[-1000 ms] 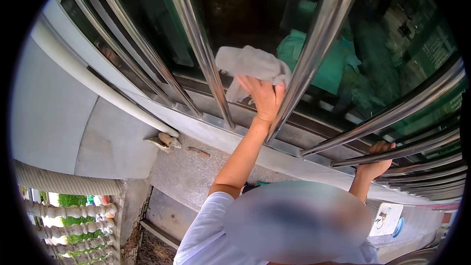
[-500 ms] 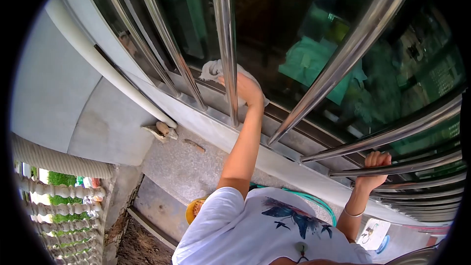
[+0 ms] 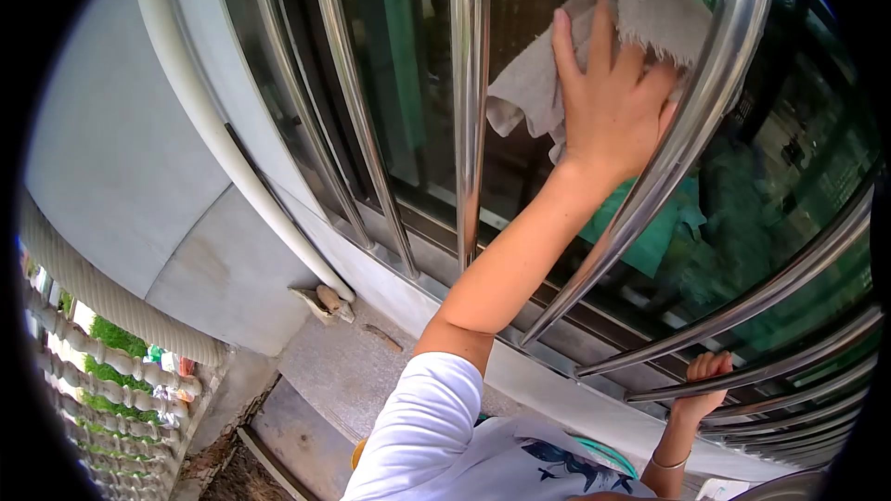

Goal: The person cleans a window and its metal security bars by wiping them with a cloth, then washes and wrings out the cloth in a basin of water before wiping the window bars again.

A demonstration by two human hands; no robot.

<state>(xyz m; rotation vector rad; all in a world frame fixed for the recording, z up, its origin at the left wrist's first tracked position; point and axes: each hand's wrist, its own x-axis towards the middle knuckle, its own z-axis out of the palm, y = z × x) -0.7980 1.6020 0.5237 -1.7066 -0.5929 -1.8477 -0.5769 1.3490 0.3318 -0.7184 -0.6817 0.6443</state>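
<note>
My left hand [image 3: 613, 107] reaches between the metal bars and presses a grey cloth [image 3: 664, 14] against the dark window glass [image 3: 529, 9]. Its fingers are spread over the cloth, and some fingertips are hidden in the folds. A frayed edge hangs beside the knuckles, and one corner droops to the left. At the lower right, my right hand [image 3: 705, 385] is closed around a shiny metal bar [image 3: 780, 374], with a bracelet on its wrist. A thick bar [image 3: 687, 130] passes close to the right side of my left hand.
More upright bars [image 3: 471, 111] stand before the window. A white pipe [image 3: 200, 121] runs down the wall at left, with small debris [image 3: 325, 301] at its foot. A stone balustrade [image 3: 111, 371] lies at lower left. A green hose [image 3: 603, 455] shows behind my shirt.
My left hand has moved the cloth from the bottom window frame up and right onto the glass, past another bar. My right hand keeps its grip, while the view has shifted.
</note>
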